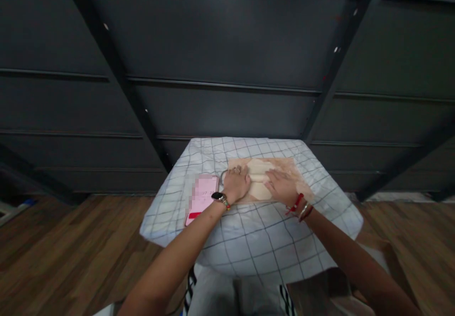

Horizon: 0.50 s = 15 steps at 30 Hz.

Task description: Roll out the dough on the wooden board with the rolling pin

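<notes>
A pale wooden rolling pin point(259, 177) lies crosswise on a flattened cream sheet of dough point(260, 191). Beneath the dough is a tan board or mat point(289, 165), dusted with something pale. My left hand point(236, 182) rests over the pin's left end, fingers laid forward, with a ring on one. A thin dark loop point(222, 177) shows beside it. On the right end lies my right hand point(282, 187), palm down and fingers stretched toward the middle. Both palms hide the pin's ends; neither hand visibly wraps round it.
A phone point(202, 197) with a lit pink screen lies left of the board. The white checked cloth point(249, 240) covers a small table. Dark metal panels point(227, 112) stand right behind it. An open cardboard box point(386, 264) is at the lower right on the wooden floor point(106, 240).
</notes>
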{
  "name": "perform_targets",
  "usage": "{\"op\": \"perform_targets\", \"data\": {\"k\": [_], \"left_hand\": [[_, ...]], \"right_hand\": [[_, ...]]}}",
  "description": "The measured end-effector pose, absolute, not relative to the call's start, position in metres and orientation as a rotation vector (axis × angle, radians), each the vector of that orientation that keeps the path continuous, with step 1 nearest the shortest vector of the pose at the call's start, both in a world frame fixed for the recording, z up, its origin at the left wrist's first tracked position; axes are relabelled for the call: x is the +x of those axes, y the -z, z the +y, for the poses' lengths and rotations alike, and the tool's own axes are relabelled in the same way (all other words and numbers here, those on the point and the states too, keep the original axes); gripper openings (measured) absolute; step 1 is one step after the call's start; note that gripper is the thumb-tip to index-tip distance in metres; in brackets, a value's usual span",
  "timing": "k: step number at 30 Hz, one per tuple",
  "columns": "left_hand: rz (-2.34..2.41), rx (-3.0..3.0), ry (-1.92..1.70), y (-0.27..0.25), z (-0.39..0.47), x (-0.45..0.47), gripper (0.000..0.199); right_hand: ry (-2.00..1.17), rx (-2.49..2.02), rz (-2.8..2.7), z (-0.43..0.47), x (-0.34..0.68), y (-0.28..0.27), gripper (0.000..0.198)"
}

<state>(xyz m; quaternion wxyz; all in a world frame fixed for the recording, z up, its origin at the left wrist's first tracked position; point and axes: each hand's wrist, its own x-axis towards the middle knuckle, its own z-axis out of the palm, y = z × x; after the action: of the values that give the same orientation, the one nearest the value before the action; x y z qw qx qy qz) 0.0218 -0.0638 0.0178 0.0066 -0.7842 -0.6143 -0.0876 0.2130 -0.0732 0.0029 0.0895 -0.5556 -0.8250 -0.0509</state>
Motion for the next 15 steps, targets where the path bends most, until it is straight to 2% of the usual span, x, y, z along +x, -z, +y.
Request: {"op": "perform_targets", "data": {"k": [6, 15], "left_hand": [[-1.916, -2.405, 0.35, -0.006, -0.067, 0.023, 0.051], [-2.113, -2.253, 0.332, 0.0, 0.024, 0.04, 0.053]], "right_hand": [[0.117, -1.64, -2.459, -0.079, 0.212, -0.003, 0.053], [0.022, -1.625, -2.51, 0.004, 0.207, -0.02, 0.049]]}}
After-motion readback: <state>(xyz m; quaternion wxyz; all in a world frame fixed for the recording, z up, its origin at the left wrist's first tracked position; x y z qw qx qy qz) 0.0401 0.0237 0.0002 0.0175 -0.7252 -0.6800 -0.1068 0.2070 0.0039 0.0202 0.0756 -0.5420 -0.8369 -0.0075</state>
